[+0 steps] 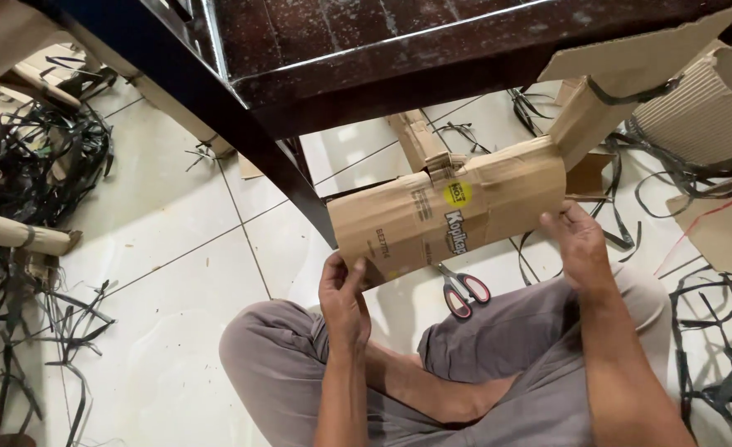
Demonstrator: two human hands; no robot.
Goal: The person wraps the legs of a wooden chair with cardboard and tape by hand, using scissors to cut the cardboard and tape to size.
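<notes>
You sat cross-legged; your left hand (343, 291) pinched the folded cardboard piece's (453, 217) lower corner, your right hand (579, 242) gripped its opposite edge. Red-handled scissors (463, 291) lay beneath it on the tiled floor (175, 240); the dark table (366, 50) stood beyond.

Brown flattened cardboard box (449, 217) bearing a yellow round sticker (457, 193); red-and-grey-handled scissors (464, 291) on white tiled floor (167, 248); black plastic strapping (47, 153); seemingly dark reddish-brown worktop (366, 41).

Soft, even daylight brightens the white floor tiles (175, 248), glare streaks the dark table top (399, 41) above them, and the frame edges bend slightly.
</notes>
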